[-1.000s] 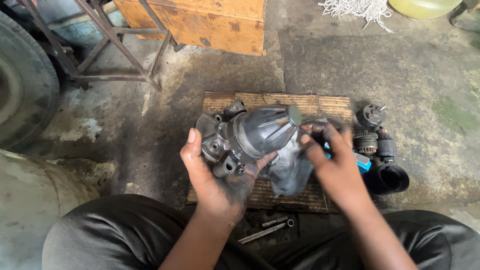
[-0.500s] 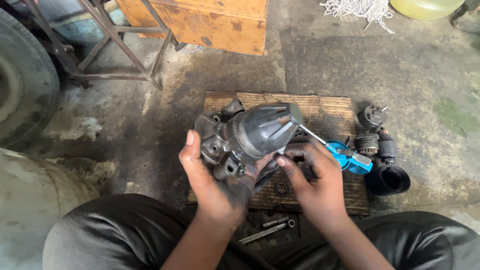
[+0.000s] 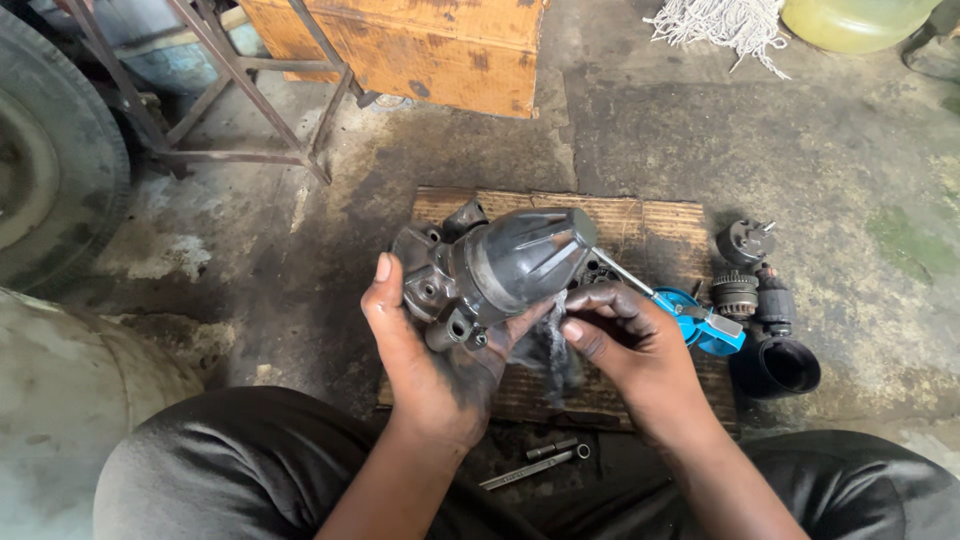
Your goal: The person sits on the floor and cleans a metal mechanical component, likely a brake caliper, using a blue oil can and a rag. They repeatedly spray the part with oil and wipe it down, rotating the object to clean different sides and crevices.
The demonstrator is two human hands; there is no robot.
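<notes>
Left hand grips the greasy motor housing over the cardboard mat, while the right hand pinches a blue-handled tool and a grey rag. At three o'clock sit loose gears and a black cup; bolts lie at six. On the stained concrete floor, a wooden crate stands at twelve and a tyre at ten.

An orange-brown wooden crate stands at the top centre, boxy and worn
</notes>
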